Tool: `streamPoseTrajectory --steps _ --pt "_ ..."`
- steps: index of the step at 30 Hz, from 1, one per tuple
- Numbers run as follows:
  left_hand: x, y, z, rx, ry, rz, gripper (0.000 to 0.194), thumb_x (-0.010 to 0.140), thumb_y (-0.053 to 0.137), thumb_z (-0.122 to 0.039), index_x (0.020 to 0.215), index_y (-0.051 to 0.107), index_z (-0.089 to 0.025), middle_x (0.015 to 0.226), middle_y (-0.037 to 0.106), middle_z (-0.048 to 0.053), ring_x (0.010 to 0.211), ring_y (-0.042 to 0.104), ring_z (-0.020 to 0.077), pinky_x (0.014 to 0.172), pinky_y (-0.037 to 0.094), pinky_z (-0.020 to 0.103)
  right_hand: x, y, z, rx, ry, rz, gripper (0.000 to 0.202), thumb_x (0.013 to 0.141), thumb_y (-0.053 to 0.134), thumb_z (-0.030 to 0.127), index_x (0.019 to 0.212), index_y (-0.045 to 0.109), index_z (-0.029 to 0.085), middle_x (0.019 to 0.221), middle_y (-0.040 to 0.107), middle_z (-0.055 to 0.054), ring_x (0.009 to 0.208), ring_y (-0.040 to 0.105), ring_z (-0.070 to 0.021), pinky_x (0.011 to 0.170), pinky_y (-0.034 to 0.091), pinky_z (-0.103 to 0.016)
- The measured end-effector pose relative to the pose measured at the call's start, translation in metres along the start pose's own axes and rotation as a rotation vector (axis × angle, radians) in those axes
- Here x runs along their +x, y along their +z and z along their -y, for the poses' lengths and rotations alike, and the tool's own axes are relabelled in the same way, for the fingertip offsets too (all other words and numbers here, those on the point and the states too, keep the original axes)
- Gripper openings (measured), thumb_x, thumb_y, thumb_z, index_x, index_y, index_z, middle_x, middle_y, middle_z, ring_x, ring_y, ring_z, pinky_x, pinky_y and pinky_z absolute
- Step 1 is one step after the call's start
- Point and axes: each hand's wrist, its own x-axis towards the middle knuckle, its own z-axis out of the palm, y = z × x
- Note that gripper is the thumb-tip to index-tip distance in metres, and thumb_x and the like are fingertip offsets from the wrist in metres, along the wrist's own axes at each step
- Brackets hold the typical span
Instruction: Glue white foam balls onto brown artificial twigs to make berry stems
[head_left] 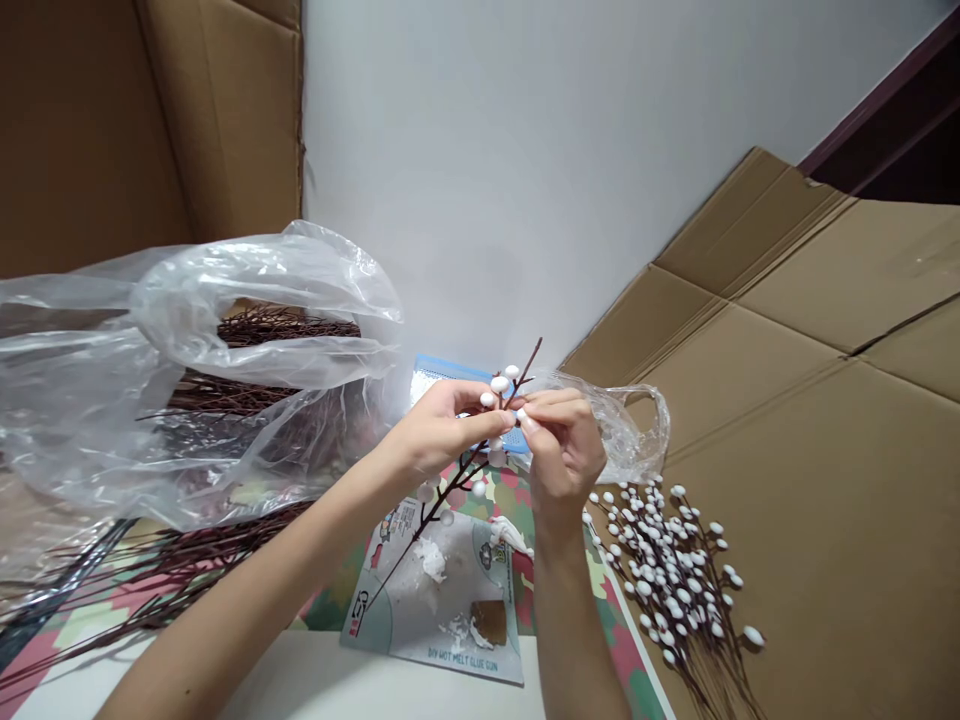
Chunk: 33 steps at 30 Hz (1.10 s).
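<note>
A dark brown twig slants up to the right over the middle of the table, with white balls along its upper part. My left hand grips the twig near its upper part between thumb and fingers. Close beside it, my right hand pinches a small white ball at the twig. Below lies a printed glue gun card with white residue on it.
Plastic bags holding brown twigs fill the left side, with loose twigs below. Finished-looking white-ball stems lie at right by cardboard. A blue-edged packet and a clear bag sit behind my hands.
</note>
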Motion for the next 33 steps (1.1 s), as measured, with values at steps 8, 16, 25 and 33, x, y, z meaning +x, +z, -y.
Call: streamPoseTrajectory --steps 8,16,25,33 --pt "-0.001 -0.006 -0.006 -0.007 -0.009 0.042 0.035 0.072 0.071 -0.043 0.063 0.053 -0.015 0.064 0.046 -0.003 0.063 0.041 0.0109 0.063 0.032 0.026 0.008 -0.007 0.006 0.057 0.131 0.072 0.015 0.086 0.058 0.016 0.093 0.063 0.028 0.087 0.06 0.003 0.084 0.057 -0.0128 0.075 0.045 -0.029" --pt "0.001 -0.01 -0.006 0.083 -0.013 0.056 0.027 0.073 0.07 -0.04 0.07 0.056 -0.017 0.072 0.052 -0.001 0.071 0.05 0.0137 0.069 0.037 0.029 0.009 -0.013 0.011 0.078 0.234 0.015 0.01 0.081 0.063 0.019 0.089 0.061 0.026 0.077 0.06 0.005 0.072 0.057 -0.0108 0.067 0.044 -0.025" --pt "-0.002 -0.012 -0.004 0.332 0.325 -0.219 0.026 0.077 0.069 -0.036 0.097 0.062 -0.022 0.1 0.059 0.005 0.098 0.052 0.0207 0.088 0.038 0.036 0.008 -0.007 0.012 0.11 0.281 -0.006 0.013 0.08 0.063 0.02 0.091 0.058 0.025 0.076 0.061 0.005 0.072 0.059 -0.0109 0.068 0.046 -0.026" --pt "-0.004 -0.012 -0.004 0.358 0.398 -0.239 0.008 0.08 0.069 -0.026 0.084 0.065 -0.021 0.088 0.058 0.002 0.088 0.053 0.0174 0.085 0.039 0.034 0.005 0.005 0.017 0.172 0.277 0.0 0.013 0.08 0.063 0.02 0.09 0.059 0.025 0.077 0.061 0.005 0.073 0.06 -0.0104 0.069 0.048 -0.025"
